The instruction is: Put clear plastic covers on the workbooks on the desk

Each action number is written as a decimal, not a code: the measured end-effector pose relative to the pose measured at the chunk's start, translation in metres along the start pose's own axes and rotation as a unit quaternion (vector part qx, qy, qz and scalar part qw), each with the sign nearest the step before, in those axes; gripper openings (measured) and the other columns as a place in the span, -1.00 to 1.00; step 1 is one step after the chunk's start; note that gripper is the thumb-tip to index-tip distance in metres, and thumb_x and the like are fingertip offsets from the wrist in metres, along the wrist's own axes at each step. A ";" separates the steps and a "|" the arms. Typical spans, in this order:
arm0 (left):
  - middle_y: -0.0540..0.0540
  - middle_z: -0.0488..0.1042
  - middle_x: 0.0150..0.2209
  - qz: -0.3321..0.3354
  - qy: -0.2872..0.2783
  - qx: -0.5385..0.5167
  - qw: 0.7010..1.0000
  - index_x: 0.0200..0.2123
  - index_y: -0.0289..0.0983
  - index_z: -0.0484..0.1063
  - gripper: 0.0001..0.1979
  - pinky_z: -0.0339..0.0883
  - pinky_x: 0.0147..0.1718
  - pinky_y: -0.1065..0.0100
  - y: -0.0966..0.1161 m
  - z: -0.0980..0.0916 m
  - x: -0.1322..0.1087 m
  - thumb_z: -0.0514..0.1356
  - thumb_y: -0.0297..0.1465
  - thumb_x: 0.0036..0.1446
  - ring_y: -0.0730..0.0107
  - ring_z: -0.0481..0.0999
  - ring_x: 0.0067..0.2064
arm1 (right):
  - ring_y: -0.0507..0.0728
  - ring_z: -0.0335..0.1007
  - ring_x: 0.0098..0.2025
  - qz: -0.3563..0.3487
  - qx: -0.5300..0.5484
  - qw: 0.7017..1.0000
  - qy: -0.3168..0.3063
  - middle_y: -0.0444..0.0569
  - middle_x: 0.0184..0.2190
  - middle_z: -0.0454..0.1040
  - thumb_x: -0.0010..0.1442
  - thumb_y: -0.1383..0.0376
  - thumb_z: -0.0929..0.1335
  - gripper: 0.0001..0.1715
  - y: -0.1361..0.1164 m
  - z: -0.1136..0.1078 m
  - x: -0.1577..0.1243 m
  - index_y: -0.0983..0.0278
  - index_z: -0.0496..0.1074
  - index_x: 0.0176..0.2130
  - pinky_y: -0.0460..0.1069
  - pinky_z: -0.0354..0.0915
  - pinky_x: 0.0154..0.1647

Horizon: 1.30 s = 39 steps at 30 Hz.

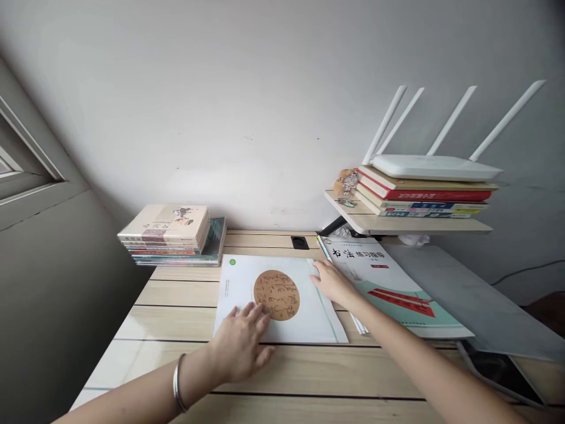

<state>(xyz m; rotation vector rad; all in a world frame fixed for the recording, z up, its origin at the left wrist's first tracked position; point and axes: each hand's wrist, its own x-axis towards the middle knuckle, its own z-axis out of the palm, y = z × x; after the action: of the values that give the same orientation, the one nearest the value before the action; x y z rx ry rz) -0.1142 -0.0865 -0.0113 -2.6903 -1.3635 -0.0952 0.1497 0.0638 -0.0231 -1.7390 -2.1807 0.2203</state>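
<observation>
A thin white book (238, 288) lies flat on the wooden table, its cover bearing a brown circle with handwritten characters. My left hand (242, 341) rests palm down across the lower left of that cover, fingers spread and partly over the circle. A silver bangle (177, 383) circles the left wrist. At the book's upper right edge is my right hand (333, 282), its fingertips apart and touching the cover. Right beside it, partly under the right forearm, lies a calligraphy book (375, 271) with a white and green cover and red strips.
Stacked books (170, 232) stand at the table's back left. On the right, a raised shelf (410, 224) carries several books (436, 194) with a white router (436, 166) on top. A black socket cover (299, 242) sits in the table near the wall. A dark tablet-like device (498, 368) lies lower right.
</observation>
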 end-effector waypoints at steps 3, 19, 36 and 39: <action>-0.24 0.13 0.30 -0.088 0.040 -0.010 0.995 0.27 -0.23 0.14 -0.42 0.11 0.16 -0.13 -0.016 0.006 0.007 -0.06 -0.10 0.27 -0.07 0.09 0.30 | 0.32 0.33 0.07 -0.079 -0.039 0.994 0.057 0.20 0.03 0.41 0.20 0.31 0.23 -0.61 -0.027 0.002 -0.023 0.29 0.43 -0.01 0.18 0.26 0.07; -0.22 0.02 0.33 -0.176 -0.004 -0.037 0.984 0.31 -0.27 0.05 -0.38 -0.09 0.24 -0.08 -0.079 0.038 0.062 -0.15 -0.08 0.30 0.03 0.00 0.34 | 0.19 -0.38 0.41 -0.026 -0.025 0.995 -0.096 0.10 0.38 -0.21 0.30 -0.10 -0.05 -0.12 -0.064 0.040 -0.012 0.41 -0.09 0.35 0.20 -0.38 0.36; -0.23 0.36 0.12 -0.176 -0.042 -0.025 0.983 0.14 -0.22 0.27 -0.60 0.09 0.15 0.07 -0.097 0.009 0.077 0.00 -0.29 0.26 0.10 0.35 0.13 | 0.28 0.25 0.18 0.100 -0.002 0.995 0.016 0.33 0.12 0.32 0.23 0.12 0.21 -0.41 -0.013 0.007 -0.039 0.45 0.26 0.12 0.09 0.19 0.12; -0.29 0.37 0.05 -0.186 -0.064 -0.019 0.980 0.05 -0.29 0.34 -0.62 0.21 0.04 0.12 -0.099 0.000 0.086 0.08 -0.26 0.21 0.03 0.36 0.09 | 0.33 0.38 0.05 0.121 -0.019 0.991 -0.047 0.36 -0.05 0.44 0.18 0.11 0.27 -0.48 -0.009 -0.005 -0.049 0.45 0.36 -0.03 0.11 0.28 -0.01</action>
<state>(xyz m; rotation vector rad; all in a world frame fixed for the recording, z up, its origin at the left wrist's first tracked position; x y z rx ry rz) -0.1435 0.0400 0.0064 -2.4734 -1.9080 0.0196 0.1525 0.0133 -0.0233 -2.0526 -2.0452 0.3276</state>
